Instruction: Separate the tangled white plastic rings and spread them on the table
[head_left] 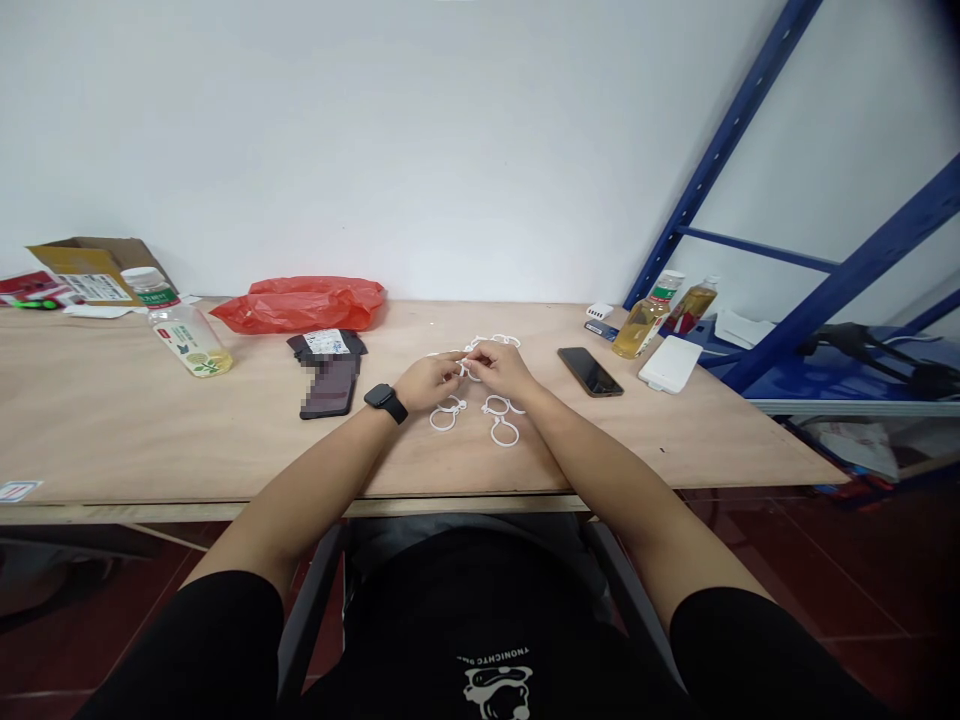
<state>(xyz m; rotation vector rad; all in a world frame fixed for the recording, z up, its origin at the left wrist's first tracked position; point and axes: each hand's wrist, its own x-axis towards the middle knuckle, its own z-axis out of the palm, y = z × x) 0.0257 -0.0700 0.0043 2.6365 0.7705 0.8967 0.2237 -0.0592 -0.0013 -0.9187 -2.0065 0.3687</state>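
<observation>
My left hand (433, 380), with a black smartwatch (386, 402) on its wrist, has its fingertips closed together over the table. Across from it, my right hand (496, 366) pinches at the same spot, and the fingertips of both hands meet. Between them shows part of a white plastic ring (472, 375), largely covered by the fingers. Nearer to me lie more white rings with small knobs, one pair (442, 420) below my left hand and a linked group (504, 430) below my right. Several others (508, 340) lie behind the hands.
Left of my hands are a dark phone (330, 388), a red plastic bag (300, 304), a drink bottle (187, 335) and a cardboard box (101, 270). To the right lie another phone (590, 371), a white case (670, 363) and a bottle (649, 318) beside a blue metal rack (847, 280).
</observation>
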